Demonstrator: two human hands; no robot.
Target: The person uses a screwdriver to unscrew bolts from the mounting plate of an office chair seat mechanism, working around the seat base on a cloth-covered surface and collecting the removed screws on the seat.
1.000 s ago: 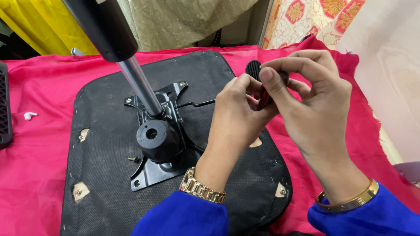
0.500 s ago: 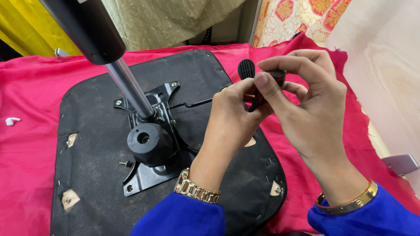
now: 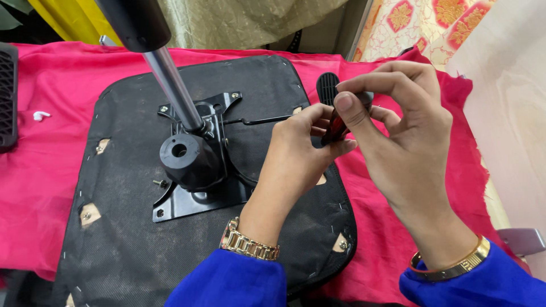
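Note:
An upturned black chair seat (image 3: pixel 142 239) lies on a red cloth (image 3: pixel 51 165). Bolted to its middle is a black metal mechanism plate (image 3: pixel 193 199) with a round black knob (image 3: pixel 185 159), a lever rod ending in a ribbed black paddle (image 3: pixel 326 88), and a silver gas-lift column (image 3: pixel 170 85) rising toward the upper left. My left hand (image 3: pixel 301 150) and my right hand (image 3: pixel 398 131) meet above the seat's right side, both pinching a small dark red and black tool (image 3: pixel 335 128). Most of the tool is hidden by the fingers.
A black mesh part (image 3: pixel 7 96) lies at the left edge of the cloth. A small white object (image 3: pixel 40 115) sits near it. Patterned fabric (image 3: pixel 421 23) and a pale wall (image 3: pixel 512 102) stand to the right; yellow cloth hangs at the back left.
The view has shifted, so the seat and column sit further right in the frame. Both hands keep pinching the small tool in nearly the same pose.

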